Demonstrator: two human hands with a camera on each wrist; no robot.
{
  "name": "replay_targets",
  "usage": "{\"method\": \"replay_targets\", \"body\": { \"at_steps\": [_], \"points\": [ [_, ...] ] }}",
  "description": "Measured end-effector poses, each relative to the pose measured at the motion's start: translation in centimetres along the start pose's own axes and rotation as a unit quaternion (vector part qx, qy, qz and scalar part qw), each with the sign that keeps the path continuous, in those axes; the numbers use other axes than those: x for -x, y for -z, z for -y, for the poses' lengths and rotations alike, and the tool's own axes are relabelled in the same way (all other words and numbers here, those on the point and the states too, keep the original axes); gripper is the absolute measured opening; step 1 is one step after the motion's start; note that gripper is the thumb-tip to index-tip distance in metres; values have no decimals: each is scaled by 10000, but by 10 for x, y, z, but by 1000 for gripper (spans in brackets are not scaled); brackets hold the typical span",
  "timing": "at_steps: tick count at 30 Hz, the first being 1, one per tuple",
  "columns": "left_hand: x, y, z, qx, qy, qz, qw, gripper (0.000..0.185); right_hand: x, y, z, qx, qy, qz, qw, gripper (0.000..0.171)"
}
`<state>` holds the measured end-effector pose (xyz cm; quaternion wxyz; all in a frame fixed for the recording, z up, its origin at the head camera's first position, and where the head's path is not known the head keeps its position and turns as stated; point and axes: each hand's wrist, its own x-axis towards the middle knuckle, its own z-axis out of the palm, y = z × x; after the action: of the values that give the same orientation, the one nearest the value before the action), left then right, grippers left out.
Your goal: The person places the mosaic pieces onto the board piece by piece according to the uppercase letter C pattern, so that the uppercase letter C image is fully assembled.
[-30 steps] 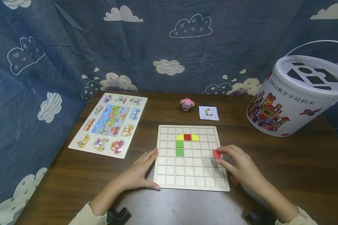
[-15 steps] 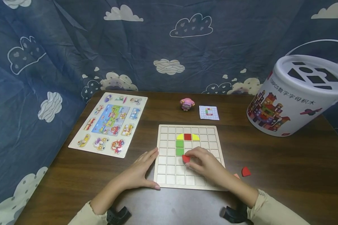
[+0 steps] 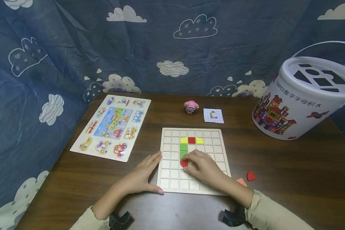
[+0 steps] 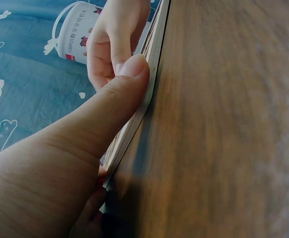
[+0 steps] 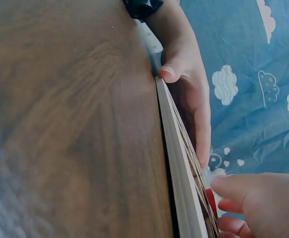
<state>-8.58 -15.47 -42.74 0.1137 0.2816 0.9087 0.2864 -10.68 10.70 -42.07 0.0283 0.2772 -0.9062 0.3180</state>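
Observation:
A wooden grid board (image 3: 169, 182) lies flat on the table. My left hand (image 3: 141, 176) rests at its left edge, fingers spread along the side and thumb at the near left corner. Over the board, my right hand (image 3: 204, 168) pinches a red quarter-circle tile (image 3: 184, 163) between thumb and fingers, in the cell just below two green square tiles (image 3: 183, 147). The red tile (image 5: 211, 202) also shows by the fingertips in the right wrist view. Above the green column sit a yellow quarter-circle (image 3: 184, 140), a red square (image 3: 191, 140) and another yellow quarter-circle (image 3: 199, 140).
Right of the board lie a loose red quarter-circle (image 3: 251, 175) and an orange tile (image 3: 241, 182). Behind it are a pink figurine (image 3: 191, 107) and a pattern card (image 3: 213, 115). A picture puzzle (image 3: 112, 127) lies left; a white bucket (image 3: 299, 99) stands right.
My right hand has carried the red quarter-circle tile leftward from the board's right edge to the cell under the green tiles. The left hand has stayed put.

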Motion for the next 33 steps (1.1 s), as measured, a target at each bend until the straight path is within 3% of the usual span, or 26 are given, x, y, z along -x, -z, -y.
{"method": "replay_targets", "body": {
  "at_steps": [9,19,28,33],
  "points": [
    [0,0,0,13,20,11,10000,116,-1,-2,2,134,14,-135,9998,17],
    [1,0,0,26,30,57,10000,116,6,22,4,-278,78,618,9977,37],
    [1,0,1,-7,-25,34,10000,115,35,67,-1,-240,125,112,9996,42],
    [0,0,1,25,-17,21,10000,116,60,86,-13,85,27,-101,9999,44]
  ]
}}
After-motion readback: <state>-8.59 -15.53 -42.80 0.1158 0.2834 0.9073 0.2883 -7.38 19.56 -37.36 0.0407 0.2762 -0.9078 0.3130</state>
